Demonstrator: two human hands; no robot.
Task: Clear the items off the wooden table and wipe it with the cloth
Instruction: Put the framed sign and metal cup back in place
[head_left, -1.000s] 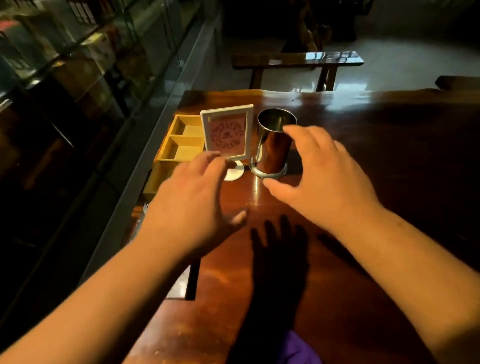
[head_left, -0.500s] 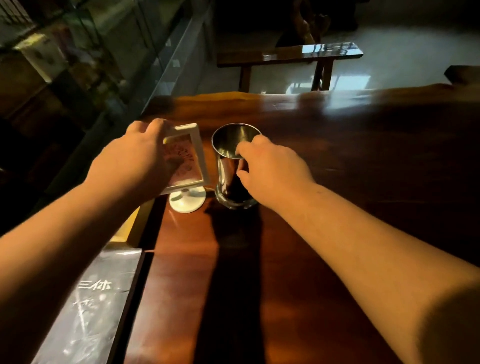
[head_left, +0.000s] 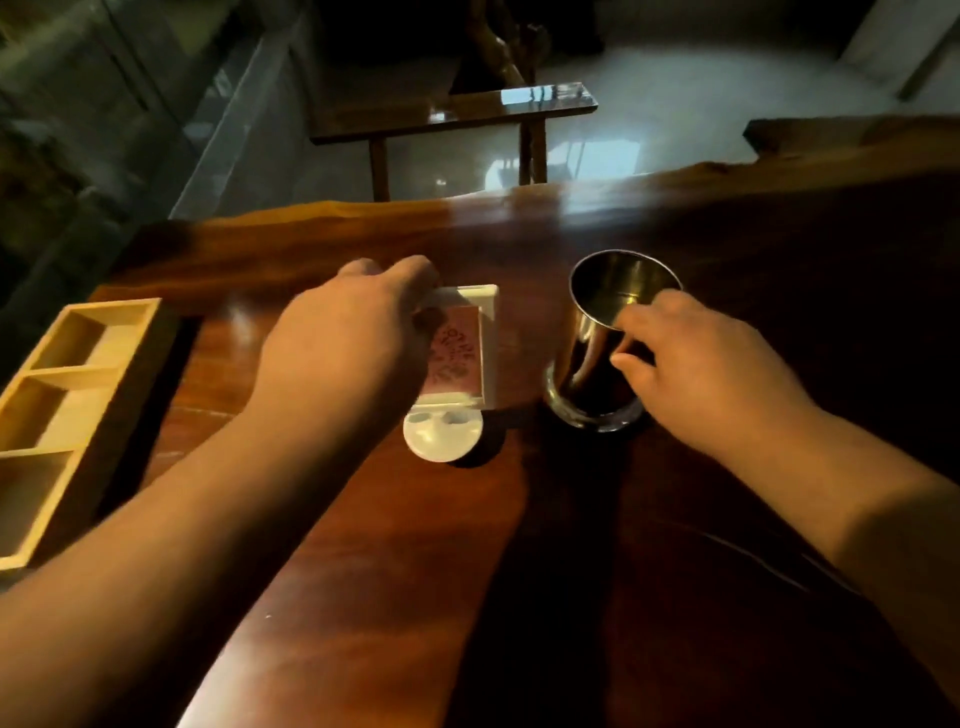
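Observation:
A white framed card stand (head_left: 470, 358) with a round white base sits near the middle of the dark wooden table (head_left: 395, 561). My left hand (head_left: 348, 353) is closed over its top left corner and hides much of the frame. To its right stands a shiny metal cup (head_left: 597, 374), upright on the table. My right hand (head_left: 696, 374) grips the cup's near side, with fingers over the rim. No cloth is in view.
A pale wooden tray with three compartments (head_left: 67, 415) lies at the table's left edge. Beyond the far edge stands a wooden bench (head_left: 457, 111) on a glossy floor. A glass cabinet (head_left: 104, 104) runs along the left side.
Both hands have gone from hovering to holding: the left took the card stand, the right took the cup. The view has shifted, so the stand and cup now appear further right and apart.

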